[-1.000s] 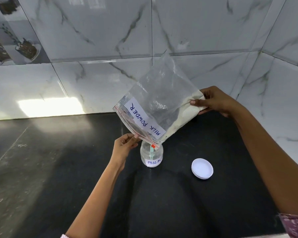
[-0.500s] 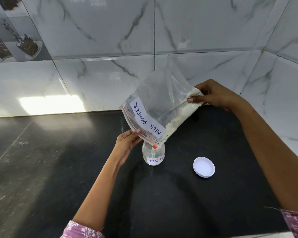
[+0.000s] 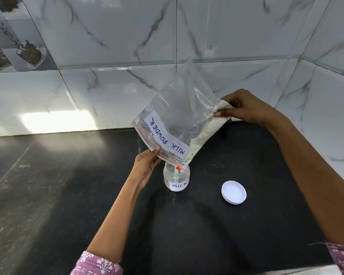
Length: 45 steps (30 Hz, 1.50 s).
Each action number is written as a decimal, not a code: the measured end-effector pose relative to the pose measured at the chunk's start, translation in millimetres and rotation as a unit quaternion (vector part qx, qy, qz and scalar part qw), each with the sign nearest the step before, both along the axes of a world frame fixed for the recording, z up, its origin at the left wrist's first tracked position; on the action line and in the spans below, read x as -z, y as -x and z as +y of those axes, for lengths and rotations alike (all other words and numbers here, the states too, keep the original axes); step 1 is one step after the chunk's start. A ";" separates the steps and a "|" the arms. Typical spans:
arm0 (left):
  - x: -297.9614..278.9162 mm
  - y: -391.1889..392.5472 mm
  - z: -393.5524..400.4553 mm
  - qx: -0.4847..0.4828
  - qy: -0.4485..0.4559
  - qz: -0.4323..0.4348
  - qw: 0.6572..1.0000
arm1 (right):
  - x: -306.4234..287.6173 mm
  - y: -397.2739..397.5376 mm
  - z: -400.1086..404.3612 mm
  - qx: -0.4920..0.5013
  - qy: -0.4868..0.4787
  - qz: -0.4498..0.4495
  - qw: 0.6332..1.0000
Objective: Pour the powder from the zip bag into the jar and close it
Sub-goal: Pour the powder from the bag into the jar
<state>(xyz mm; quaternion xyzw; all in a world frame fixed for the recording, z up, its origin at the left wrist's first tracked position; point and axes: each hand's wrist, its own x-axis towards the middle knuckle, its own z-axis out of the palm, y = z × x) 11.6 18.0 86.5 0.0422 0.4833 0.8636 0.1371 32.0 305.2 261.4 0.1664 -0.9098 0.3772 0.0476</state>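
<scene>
Tilted above the jar (image 3: 176, 178): clear zip bag (image 3: 179, 124) labelled "MILK POWDER", its lowest corner right at the jar's open mouth, pale powder (image 3: 205, 133) banked along the lower edge. Left hand (image 3: 146, 167) just left of the jar, thumb and fingers pinching the bag's zip edge. Right hand (image 3: 244, 109) up and right of the jar, fingers pinching the raised corner. White lid (image 3: 233, 192) on the black bench (image 3: 187, 235), right of the jar, apart.
</scene>
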 end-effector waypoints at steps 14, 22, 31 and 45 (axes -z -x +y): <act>20.8 -32.2 3.4 -0.063 -0.012 0.062 0.996 | -2.7 -5.4 -17.0 -0.007 -0.048 0.040 0.998; 25.9 -37.6 1.7 -0.090 -0.019 0.073 0.993 | -8.8 -7.9 -29.0 0.008 -0.028 0.008 1.000; 26.2 -41.6 3.0 -0.093 -0.012 0.080 0.992 | -10.5 -5.4 -30.8 0.035 -0.027 -0.022 0.999; 23.2 -38.5 8.2 -0.092 0.005 0.088 0.992 | -14.4 -7.8 -32.6 0.051 -0.033 0.005 0.998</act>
